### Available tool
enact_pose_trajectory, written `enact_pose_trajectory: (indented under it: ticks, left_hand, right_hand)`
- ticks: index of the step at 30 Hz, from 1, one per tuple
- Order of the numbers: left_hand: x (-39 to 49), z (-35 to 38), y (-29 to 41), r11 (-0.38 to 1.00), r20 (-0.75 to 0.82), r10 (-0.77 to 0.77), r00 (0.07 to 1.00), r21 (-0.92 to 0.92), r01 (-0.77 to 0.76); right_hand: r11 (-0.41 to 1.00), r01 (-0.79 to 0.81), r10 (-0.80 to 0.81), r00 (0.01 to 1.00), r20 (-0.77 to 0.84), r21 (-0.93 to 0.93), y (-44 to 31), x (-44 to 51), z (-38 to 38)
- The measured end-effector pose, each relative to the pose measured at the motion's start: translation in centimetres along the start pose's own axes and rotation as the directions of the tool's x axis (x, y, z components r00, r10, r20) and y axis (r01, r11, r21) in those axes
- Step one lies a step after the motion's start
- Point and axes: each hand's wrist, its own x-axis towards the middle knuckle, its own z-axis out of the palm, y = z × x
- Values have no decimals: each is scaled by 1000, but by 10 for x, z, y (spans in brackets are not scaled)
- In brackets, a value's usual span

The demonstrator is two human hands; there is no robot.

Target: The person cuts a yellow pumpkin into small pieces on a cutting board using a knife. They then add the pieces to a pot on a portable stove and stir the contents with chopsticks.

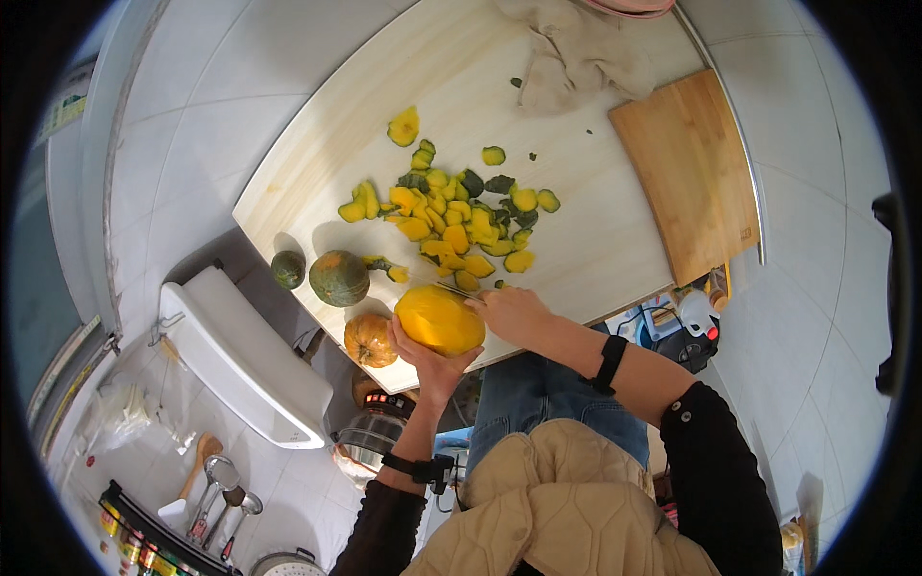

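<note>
A peeled yellow pumpkin (441, 322) is held near the front edge of the table, with my left hand (434, 365) cupped around its near left side. My right hand (517, 315) grips a thin kitchen knife or peeler (458, 290), whose blade touches the pumpkin's far right side; the handle is mostly hidden by my fingers. Beyond the pumpkin lies a loose heap of yellow and green pumpkin peelings (455, 232). To the left stand an orange pumpkin (369, 340), close to my left hand, a green pumpkin (339, 278), and a smaller green one (289, 270).
The pale wood-grain table (576, 237) bears a wooden cutting board (695, 176) at its right edge and a crumpled beige cloth (576, 57) at the back. Left of the table is a white appliance or basin (245, 360). Ladles (222, 475) hang on the tiled wall.
</note>
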Motion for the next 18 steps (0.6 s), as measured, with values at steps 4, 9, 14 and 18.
enact_pose_trajectory:
  ticks: [4,9,14,18]
  left_hand:
    - [1,0,-3,998,8,-44,999,-36,45]
    - [3,-5,-6,999,11,42,999,-21,-42]
    - [2,-4,-3,999,6,38,999,-3,-38]
    - [0,-2,-1,999,-6,3,1000,-33,-3]
  right_hand:
    - [995,70,-63,993,96,-72,11,13,-21]
    - [989,147,-147,984,100,11,15,37,-52]
    - [985,-70,80,995,-63,155,4,-7,-44]
    - [988,-81,93,992,-89,128,-3,-61,-15]
